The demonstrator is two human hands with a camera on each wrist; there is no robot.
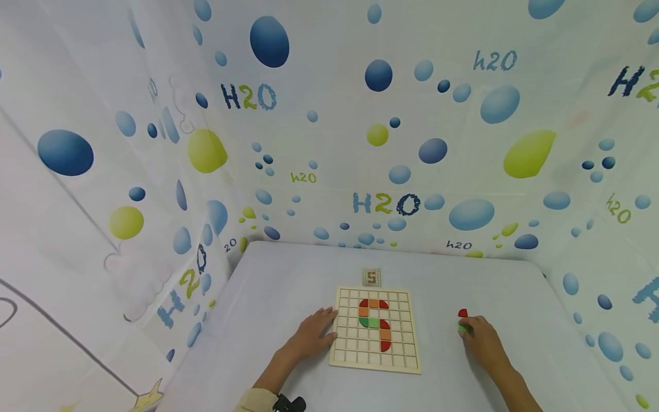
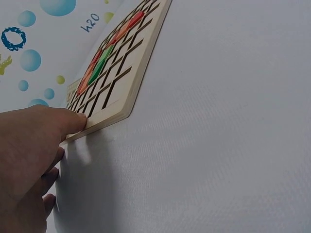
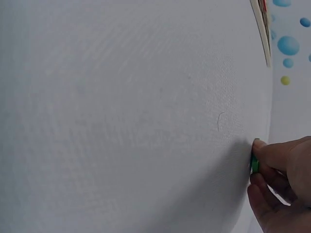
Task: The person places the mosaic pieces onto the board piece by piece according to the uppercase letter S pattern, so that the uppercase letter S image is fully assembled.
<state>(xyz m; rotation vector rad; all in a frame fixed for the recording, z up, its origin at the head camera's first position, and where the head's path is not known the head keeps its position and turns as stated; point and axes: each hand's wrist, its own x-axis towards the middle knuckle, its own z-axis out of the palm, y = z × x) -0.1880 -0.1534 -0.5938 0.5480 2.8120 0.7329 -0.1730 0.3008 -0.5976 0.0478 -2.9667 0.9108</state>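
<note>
A wooden grid board [image 1: 374,330] lies on the table with red, orange and green tiles forming a 5-like figure. My left hand [image 1: 313,333] rests against its left edge, fingers loosely extended. In the left wrist view the left thumb [image 2: 73,121] touches the frame's rim. Off to the right of the board, my right hand [image 1: 483,341] pinches a green tile [image 3: 255,164] between thumb and fingers, low at the table surface. A red quarter-round tile [image 1: 463,313] lies just beyond those fingertips. The green tile's full outline is hidden by the fingers.
Behind the board lies a small pattern card [image 1: 372,277] showing a 5. The white-covered table [image 1: 288,269] meets a curtain [image 1: 329,143] printed with blue and green drops at its back and sides. A dark wrist device [image 1: 289,404] sits on my left wrist.
</note>
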